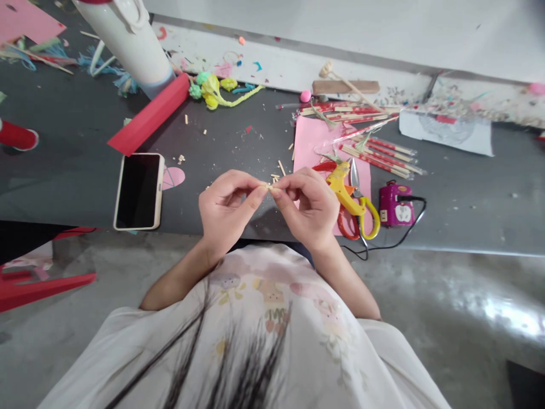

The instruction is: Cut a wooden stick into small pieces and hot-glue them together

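Observation:
Above the front edge of the dark table (238, 136), my left hand (232, 207) and my right hand (309, 207) meet fingertip to fingertip. Both are closed in a pinch on a tiny pale wooden stick piece (269, 187), mostly covered by the fingers. Just beyond the fingertips lie several short cut stick pieces (281, 167). To the right of my right hand, a yellow hot glue gun (343, 187) and scissors with yellow handles (371, 218) rest on pink paper (309, 136).
A phone (139, 192), a red paper strip (151, 116) and a white bottle (128, 40) are on the left. Wrapped chopsticks (378, 156) lie at the back right, with a purple power adapter (397, 204) and its black cord nearer the edge. Yellow yarn (213, 94) is at the back.

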`<state>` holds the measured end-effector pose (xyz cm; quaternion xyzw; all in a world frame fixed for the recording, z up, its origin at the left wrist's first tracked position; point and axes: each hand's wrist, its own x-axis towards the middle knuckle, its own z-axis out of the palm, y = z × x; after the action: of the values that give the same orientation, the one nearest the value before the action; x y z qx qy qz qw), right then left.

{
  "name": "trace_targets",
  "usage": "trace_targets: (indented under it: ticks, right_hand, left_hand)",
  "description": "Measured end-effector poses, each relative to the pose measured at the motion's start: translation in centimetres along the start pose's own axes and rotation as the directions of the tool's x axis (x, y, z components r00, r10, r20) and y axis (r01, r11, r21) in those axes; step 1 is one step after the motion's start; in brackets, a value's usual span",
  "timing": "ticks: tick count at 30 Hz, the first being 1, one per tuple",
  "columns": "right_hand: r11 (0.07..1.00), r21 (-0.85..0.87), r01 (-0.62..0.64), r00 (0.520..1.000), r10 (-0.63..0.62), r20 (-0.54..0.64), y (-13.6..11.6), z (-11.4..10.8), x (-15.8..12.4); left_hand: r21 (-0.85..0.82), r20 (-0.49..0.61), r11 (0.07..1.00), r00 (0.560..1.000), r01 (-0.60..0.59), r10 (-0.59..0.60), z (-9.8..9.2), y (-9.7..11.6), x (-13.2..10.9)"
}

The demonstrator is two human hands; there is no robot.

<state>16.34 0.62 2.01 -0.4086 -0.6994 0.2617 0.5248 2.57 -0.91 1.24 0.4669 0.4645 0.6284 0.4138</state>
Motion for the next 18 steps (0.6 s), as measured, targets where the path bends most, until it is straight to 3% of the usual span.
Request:
trace_targets:
  ticks: [3,6,8,11,18]
  right_hand:
    - [0.999,0.0,-0.032,0.999,0.032,-0.016,0.1,0.0,-0.1]
    - [0.999,-0.004,-0.054,0.997,0.054,-0.051,0.4,-0.1,-0.1]
    - [0.998,-0.027,-0.056,0.997,0.054,-0.056,0.7,-0.2,0.0]
    - [0.995,-0.084,-0.046,0.999,0.043,-0.032,1.1,-0.3,0.1]
    - [0.983,-0.185,0.012,1.0,-0.007,0.024,1.4,-0.3,0.3]
  left_hand:
    - [-0.22,0.062,0.939,0.964,0.265,-0.258,0.1,-0.4,0.3]
    - [-0.435,0.212,0.732,0.849,0.525,-0.483,0.2,-0.7,0.8]
    - [-0.506,0.281,0.601,0.777,0.619,-0.563,0.4,-0.9,1.0]
    - [-0.51,0.311,0.536,0.725,0.673,-0.615,0.7,-1.1,1.2]
    - [-0.504,0.306,0.524,0.71,0.686,-0.634,0.8,-1.6,0.9]
